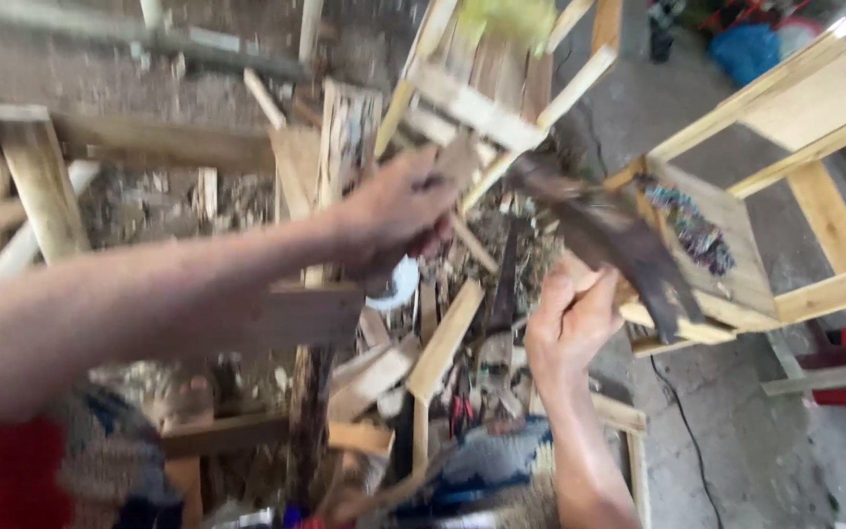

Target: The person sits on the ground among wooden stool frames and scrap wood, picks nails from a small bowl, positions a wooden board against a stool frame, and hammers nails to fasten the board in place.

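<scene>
The head view is blurred by motion. My left hand [399, 211] reaches forward over a heap of wood offcuts [443, 343], its fingers closed on a small piece of wood at its tip. My right hand [570, 323] is lower and to the right, gripping the near end of a dark, worn wooden piece [629, 250] that slants up and left. Both hands hover above the scrap heap, about a hand's width apart.
Pale wooden frames stand around: one at the right [815, 147], one at the left [41, 186], one at the top middle [501, 88]. A black cable [682, 421] runs over the concrete floor. Patterned cloth [487, 465] lies near me. A blue bag [751, 49] sits far back.
</scene>
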